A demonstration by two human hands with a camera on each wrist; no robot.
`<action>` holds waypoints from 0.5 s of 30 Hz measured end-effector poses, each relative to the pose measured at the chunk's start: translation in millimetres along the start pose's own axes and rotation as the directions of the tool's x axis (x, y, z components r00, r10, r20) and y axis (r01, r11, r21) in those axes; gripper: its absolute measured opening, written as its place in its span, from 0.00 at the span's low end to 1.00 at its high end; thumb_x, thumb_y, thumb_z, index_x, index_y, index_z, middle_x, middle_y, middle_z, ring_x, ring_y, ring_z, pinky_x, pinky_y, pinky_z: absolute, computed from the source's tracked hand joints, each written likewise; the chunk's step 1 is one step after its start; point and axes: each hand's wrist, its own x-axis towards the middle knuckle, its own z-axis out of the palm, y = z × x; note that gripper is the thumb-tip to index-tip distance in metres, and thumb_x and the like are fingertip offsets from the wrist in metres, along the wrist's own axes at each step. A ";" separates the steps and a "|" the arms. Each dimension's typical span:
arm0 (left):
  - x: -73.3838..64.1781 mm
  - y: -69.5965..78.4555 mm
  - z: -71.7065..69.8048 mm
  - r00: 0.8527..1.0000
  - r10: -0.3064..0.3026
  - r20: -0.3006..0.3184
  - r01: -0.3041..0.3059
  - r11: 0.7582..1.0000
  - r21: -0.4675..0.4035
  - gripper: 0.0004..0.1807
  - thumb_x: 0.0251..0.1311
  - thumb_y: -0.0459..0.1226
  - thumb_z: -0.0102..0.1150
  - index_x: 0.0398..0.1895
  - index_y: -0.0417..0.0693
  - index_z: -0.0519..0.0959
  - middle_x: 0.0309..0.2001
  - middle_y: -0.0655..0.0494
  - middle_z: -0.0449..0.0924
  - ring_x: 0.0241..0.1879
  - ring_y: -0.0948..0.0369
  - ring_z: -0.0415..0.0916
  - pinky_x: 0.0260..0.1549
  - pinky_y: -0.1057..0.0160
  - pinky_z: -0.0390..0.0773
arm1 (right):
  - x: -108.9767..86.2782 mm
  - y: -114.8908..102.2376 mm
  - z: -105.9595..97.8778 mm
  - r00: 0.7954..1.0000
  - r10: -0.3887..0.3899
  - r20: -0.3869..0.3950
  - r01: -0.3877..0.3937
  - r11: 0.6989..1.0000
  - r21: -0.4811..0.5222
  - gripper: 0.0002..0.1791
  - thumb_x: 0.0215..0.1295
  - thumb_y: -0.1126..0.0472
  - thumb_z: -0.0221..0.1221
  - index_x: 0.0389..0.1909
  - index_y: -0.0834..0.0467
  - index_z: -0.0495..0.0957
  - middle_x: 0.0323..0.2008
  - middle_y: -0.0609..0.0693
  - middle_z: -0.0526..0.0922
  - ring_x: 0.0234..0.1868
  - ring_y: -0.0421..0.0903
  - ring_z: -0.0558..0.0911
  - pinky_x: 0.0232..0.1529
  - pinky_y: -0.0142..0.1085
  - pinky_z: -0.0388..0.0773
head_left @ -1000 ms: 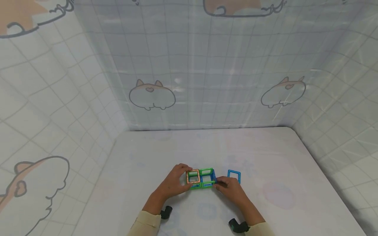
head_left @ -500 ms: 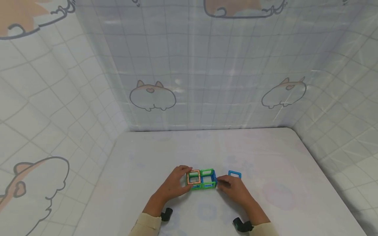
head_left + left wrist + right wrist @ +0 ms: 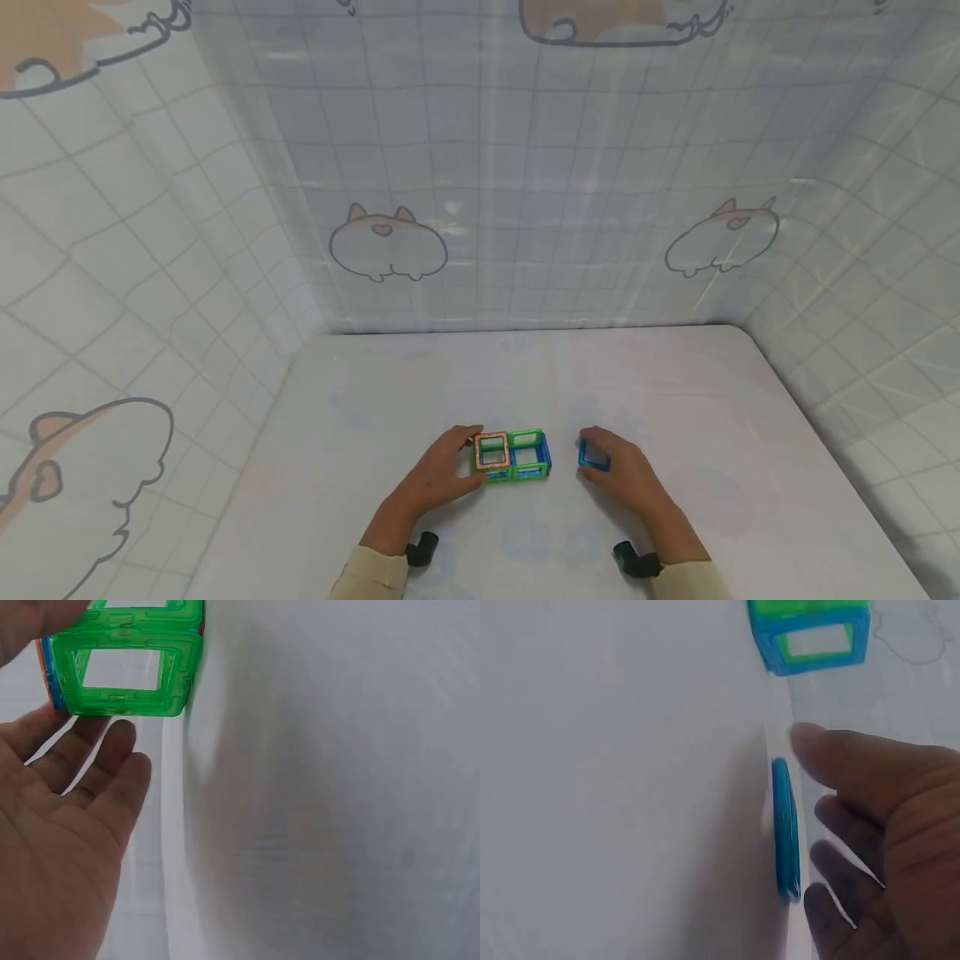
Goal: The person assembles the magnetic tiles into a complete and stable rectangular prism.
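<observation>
A box-shaped build of magnetic tiles point(image 3: 511, 458) stands on the table, with green and blue sides and an orange tile point(image 3: 507, 451) over its left half. The right half is uncovered on top. My left hand point(image 3: 437, 472) holds the build's left end between thumb and fingers; the left wrist view shows its green end point(image 3: 127, 637) close up. A single blue square magnetic tile point(image 3: 785, 832) lies flat to the right of the build. Over it is my right hand point(image 3: 628, 472), thumb and index finger spread at its near and far edges, a small gap showing in the right wrist view.
The white table point(image 3: 420, 375) ends at a patterned curtain point(image 3: 517, 250) at the back, with more of it on both sides. A black camera mount point(image 3: 422, 550) sits on the left wrist and another mount point(image 3: 636, 560) on the right.
My right hand has left the build's right end and moved right, over the loose blue tile. The left hand stays at the build's left end.
</observation>
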 end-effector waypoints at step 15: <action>-2.0 -16.2 1.7 0.993 -0.103 0.056 0.109 0.988 -0.110 0.42 0.55 0.53 0.71 0.70 0.49 0.67 0.65 0.53 0.72 0.65 0.52 0.70 0.65 0.47 0.71 | 0.9 32.1 -0.6 0.997 0.073 0.036 -0.071 0.996 -0.053 0.44 0.57 0.52 0.71 0.73 0.56 0.64 0.74 0.62 0.62 0.74 0.64 0.59 0.71 0.60 0.59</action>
